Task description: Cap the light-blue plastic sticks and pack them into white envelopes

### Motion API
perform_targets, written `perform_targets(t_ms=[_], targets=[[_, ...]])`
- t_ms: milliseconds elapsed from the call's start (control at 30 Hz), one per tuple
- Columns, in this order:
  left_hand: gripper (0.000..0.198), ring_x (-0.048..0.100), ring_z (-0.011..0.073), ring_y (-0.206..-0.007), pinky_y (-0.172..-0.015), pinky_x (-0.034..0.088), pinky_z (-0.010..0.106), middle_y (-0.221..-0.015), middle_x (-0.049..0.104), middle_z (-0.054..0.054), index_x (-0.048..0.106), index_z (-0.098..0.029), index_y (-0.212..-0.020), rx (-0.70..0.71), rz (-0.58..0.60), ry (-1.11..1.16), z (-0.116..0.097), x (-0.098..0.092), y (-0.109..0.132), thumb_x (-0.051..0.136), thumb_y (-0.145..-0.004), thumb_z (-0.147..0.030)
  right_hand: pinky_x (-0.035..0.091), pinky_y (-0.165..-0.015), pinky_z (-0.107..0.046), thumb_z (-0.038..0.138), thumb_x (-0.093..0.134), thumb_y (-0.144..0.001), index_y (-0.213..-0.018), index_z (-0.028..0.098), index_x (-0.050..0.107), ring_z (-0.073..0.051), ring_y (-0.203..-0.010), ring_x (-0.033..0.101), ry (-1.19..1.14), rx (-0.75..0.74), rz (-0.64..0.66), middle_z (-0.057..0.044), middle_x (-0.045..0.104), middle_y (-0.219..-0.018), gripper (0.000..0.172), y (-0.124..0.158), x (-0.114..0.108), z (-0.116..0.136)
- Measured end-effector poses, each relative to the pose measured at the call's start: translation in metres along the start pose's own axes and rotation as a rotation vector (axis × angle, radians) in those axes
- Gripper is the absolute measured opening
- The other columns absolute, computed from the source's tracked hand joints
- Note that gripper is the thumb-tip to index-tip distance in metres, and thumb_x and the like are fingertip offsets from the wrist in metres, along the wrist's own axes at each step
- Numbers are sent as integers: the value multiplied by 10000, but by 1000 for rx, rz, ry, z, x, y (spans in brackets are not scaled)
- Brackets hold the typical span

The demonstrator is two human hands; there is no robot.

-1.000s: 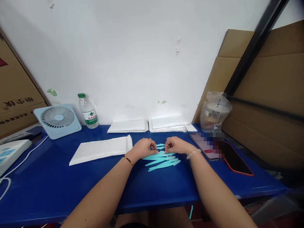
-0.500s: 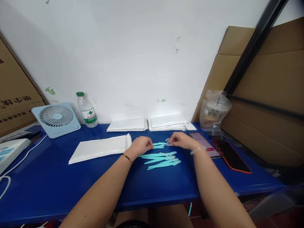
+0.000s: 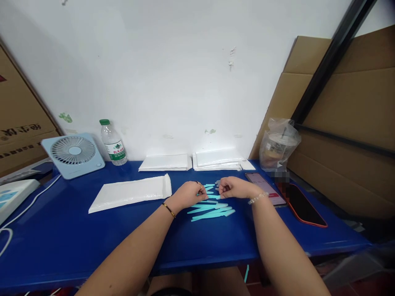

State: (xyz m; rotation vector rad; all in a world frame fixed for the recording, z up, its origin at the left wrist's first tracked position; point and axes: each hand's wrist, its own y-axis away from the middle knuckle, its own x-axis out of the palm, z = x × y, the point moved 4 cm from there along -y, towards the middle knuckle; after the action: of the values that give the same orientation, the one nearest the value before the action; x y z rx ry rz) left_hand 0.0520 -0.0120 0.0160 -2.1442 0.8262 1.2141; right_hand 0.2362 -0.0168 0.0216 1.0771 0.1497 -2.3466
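Observation:
My left hand (image 3: 190, 194) and my right hand (image 3: 235, 188) are both closed, pinching opposite ends of one teal eyebrow razor (image 3: 213, 197) just above the blue table. In front of them several more teal eyebrow razors (image 3: 212, 213) lie in a loose, roughly parallel group. Behind the held one, other teal razors (image 3: 209, 186) show partly between the hands. Small translucent pieces (image 3: 217, 183), which look like blade caps, lie against my right fingertips. To the left of my left hand rests a white padded envelope (image 3: 129, 192).
Two stacks of white envelopes (image 3: 165, 162) stand against the wall. At left are a blue fan (image 3: 74, 154) and a water bottle (image 3: 113, 144). Two phones (image 3: 305, 205) and a bagged drink cup (image 3: 277, 146) occupy the right side of the blue table (image 3: 197, 246).
Both hands have shifted slightly towards me and nearer each other. A razor is now held between them; the right hand has moved off the translucent pieces.

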Motion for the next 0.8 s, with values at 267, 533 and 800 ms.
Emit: perform_targets(t_ms=[267, 533, 800], targets=[[273, 566, 145, -674, -551, 347, 237, -763, 650, 14, 663, -205, -766, -203, -53, -33, 22, -10, 1, 518, -791, -435, 397, -580, -231, 288, 686, -668, -738, 154, 652, -140, -661, 536, 127, 92, -211, -26, 606, -740, 154, 0, -16, -22], [288, 573, 153, -742, -596, 386, 233, -827, 626, 9, 647, -218, -878, -160, -96, -22, 15, -14, 2, 586, -732, -458, 402, -576, -221, 351, 721, -650, -747, 190, 682, -127, -675, 525, 156, -114, -62, -14, 545, -795, 192, -11, 16, 19], [187, 562, 138, -674, -585, 363, 224, -755, 659, 9, 689, -210, -759, -86, 12, -25, 12, -7, -1, 574, -757, -357, 413, -574, -216, 253, 643, -723, -739, 172, 638, -113, -654, 534, 133, -95, -142, -19, 553, -824, 83, -11, 7, 9]])
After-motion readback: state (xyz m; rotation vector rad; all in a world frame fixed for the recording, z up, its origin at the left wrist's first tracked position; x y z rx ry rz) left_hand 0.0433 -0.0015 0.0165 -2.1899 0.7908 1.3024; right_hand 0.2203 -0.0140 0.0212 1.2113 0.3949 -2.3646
